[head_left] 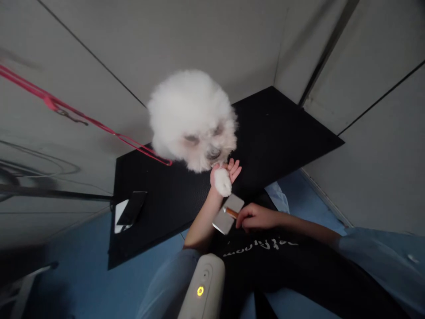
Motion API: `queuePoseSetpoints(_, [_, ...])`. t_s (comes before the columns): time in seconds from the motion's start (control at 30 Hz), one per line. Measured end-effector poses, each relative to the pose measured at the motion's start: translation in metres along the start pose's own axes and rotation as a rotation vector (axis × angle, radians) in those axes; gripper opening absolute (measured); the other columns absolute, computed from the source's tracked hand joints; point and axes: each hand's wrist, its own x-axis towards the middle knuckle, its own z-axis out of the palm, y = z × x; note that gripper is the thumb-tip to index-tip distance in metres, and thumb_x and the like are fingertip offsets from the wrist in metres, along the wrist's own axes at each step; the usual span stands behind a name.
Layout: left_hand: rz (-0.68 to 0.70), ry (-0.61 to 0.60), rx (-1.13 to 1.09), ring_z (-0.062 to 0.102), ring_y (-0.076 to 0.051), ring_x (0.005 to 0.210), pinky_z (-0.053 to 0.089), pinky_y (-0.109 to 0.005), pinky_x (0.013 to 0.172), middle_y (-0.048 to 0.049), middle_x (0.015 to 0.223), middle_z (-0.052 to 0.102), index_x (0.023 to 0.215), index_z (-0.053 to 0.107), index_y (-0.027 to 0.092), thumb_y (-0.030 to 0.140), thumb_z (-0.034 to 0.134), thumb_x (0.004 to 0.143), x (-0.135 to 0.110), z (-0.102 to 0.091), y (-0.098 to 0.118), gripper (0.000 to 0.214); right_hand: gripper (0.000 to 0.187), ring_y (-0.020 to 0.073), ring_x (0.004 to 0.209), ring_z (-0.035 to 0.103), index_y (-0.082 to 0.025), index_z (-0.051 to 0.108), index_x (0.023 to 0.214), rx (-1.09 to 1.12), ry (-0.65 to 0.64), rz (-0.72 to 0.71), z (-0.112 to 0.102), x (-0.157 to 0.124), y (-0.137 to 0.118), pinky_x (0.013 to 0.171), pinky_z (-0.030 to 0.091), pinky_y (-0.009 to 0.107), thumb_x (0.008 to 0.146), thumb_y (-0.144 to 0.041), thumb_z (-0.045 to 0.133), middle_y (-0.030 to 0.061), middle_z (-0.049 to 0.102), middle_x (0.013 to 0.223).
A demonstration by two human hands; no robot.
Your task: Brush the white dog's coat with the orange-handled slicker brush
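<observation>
A fluffy white dog (192, 115) is on a black grooming table (265, 128), facing me with its head lowered. My left hand (232, 169) is under its muzzle, holding the dog's front paw (222, 182) between thumb and palm, the other fingers spread. In my right hand (254, 217) is a slicker brush (229, 214), gripped by its orange-brown handle. The pale back of the brush head faces up, so its pins are hidden. The brush is just below the paw, close to my left forearm.
A pink leash (99, 126) with a metal clip slants down from the left to the dog. A dark phone-like slab (132, 208) lies over a white item on the table's left end. Grey walls rise behind. A pale device with a yellow light (204, 285) juts in below.
</observation>
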Motion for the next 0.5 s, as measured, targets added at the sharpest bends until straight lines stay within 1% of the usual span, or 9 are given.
queuePoseSetpoints(0.1, [0.006, -0.029, -0.079, 0.059, -0.027, 0.123, 0.05, -0.046, 0.101, -0.008, 0.108, 0.071, 0.062, 0.047, 0.021, 0.039, 0.051, 0.088, -0.004, -0.004, -0.002, 0.032, 0.012, 0.0049, 0.042, 0.048, -0.016, 0.067, 0.086, 0.053, 0.22, -0.141, 0.001, 0.007, -0.002, 0.042, 0.037, 0.016, 0.079, -0.022, 0.06, -0.0038, 0.062, 0.064])
queuePoseSetpoints(0.13, [-0.009, -0.031, -0.103, 0.06, -0.027, 0.122, 0.05, -0.045, 0.1, -0.0081, 0.107, 0.071, 0.062, 0.046, 0.021, 0.038, 0.049, 0.089, -0.006, -0.005, -0.003, 0.033, 0.01, 0.0053, 0.043, 0.049, -0.016, 0.067, 0.084, 0.057, 0.224, -0.137, 0.003, 0.009, -0.002, 0.042, 0.037, 0.016, 0.079, -0.021, 0.06, -0.0038, 0.062, 0.063])
queuePoseSetpoints(0.23, [-0.055, 0.003, -0.117, 0.06, -0.028, 0.121, 0.051, -0.044, 0.1, -0.0088, 0.106, 0.072, 0.062, 0.047, 0.021, 0.037, 0.048, 0.091, -0.011, -0.011, -0.007, 0.033, 0.007, 0.0058, 0.04, 0.047, -0.015, 0.066, 0.082, 0.025, 0.002, -0.013, 0.007, 0.014, 0.001, 0.039, 0.035, 0.016, 0.078, -0.02, 0.062, -0.0048, 0.058, 0.057])
queuePoseSetpoints(0.27, [-0.057, 0.02, -0.105, 0.06, -0.027, 0.121, 0.051, -0.042, 0.1, -0.0092, 0.107, 0.072, 0.063, 0.049, 0.021, 0.038, 0.049, 0.091, -0.012, -0.013, -0.008, 0.033, 0.008, 0.0054, 0.039, 0.046, -0.016, 0.067, 0.083, 0.017, -0.009, -0.008, 0.008, 0.017, 0.001, 0.039, 0.035, 0.016, 0.079, -0.02, 0.061, -0.005, 0.058, 0.057])
queuePoseSetpoints(0.3, [-0.064, 0.042, -0.086, 0.061, -0.027, 0.12, 0.052, -0.04, 0.099, -0.0099, 0.109, 0.072, 0.065, 0.052, 0.021, 0.039, 0.049, 0.091, -0.013, -0.016, -0.01, 0.032, 0.008, 0.005, 0.04, 0.046, -0.016, 0.066, 0.084, 0.01, 0.045, -0.03, 0.009, 0.019, 0.002, 0.04, 0.035, 0.015, 0.08, -0.018, 0.06, -0.0052, 0.058, 0.057])
queuePoseSetpoints(0.37, [-0.081, 0.117, -0.023, 0.063, -0.027, 0.115, 0.055, -0.036, 0.093, -0.0117, 0.109, 0.071, 0.072, 0.058, 0.019, 0.043, 0.05, 0.092, -0.014, -0.02, -0.01, 0.032, 0.009, 0.0045, 0.042, 0.047, -0.016, 0.066, 0.084, -0.013, 0.219, -0.102, 0.011, 0.026, 0.002, 0.042, 0.036, 0.015, 0.081, -0.015, 0.057, -0.0057, 0.058, 0.058])
queuePoseSetpoints(0.4, [-0.097, 0.162, 0.018, 0.064, -0.026, 0.111, 0.056, -0.035, 0.09, -0.0127, 0.108, 0.07, 0.076, 0.061, 0.018, 0.043, 0.051, 0.093, -0.014, -0.021, -0.009, 0.032, 0.01, 0.0048, 0.042, 0.047, -0.016, 0.065, 0.083, -0.035, 0.258, -0.113, 0.011, 0.029, 0.001, 0.043, 0.037, 0.015, 0.081, -0.014, 0.056, -0.0061, 0.057, 0.057])
queuePoseSetpoints(0.43, [-0.113, 0.205, 0.06, 0.065, -0.026, 0.107, 0.056, -0.036, 0.087, -0.013, 0.109, 0.069, 0.084, 0.064, 0.015, 0.043, 0.053, 0.094, -0.013, -0.022, -0.005, 0.031, 0.011, 0.0055, 0.042, 0.047, -0.016, 0.066, 0.083, -0.066, 0.234, -0.097, 0.01, 0.033, -0.001, 0.042, 0.037, 0.015, 0.082, -0.014, 0.055, -0.0062, 0.055, 0.055])
queuePoseSetpoints(0.5, [-0.1, 0.261, 0.123, 0.065, -0.023, 0.103, 0.057, -0.039, 0.086, -0.012, 0.114, 0.066, 0.104, 0.065, 0.013, 0.04, 0.057, 0.095, -0.009, -0.019, 0.008, 0.03, 0.015, 0.0077, 0.042, 0.05, -0.016, 0.069, 0.086, -0.174, 0.127, -0.097, 0.005, 0.041, -0.009, 0.042, 0.039, 0.017, 0.084, -0.015, 0.054, -0.0047, 0.057, 0.055])
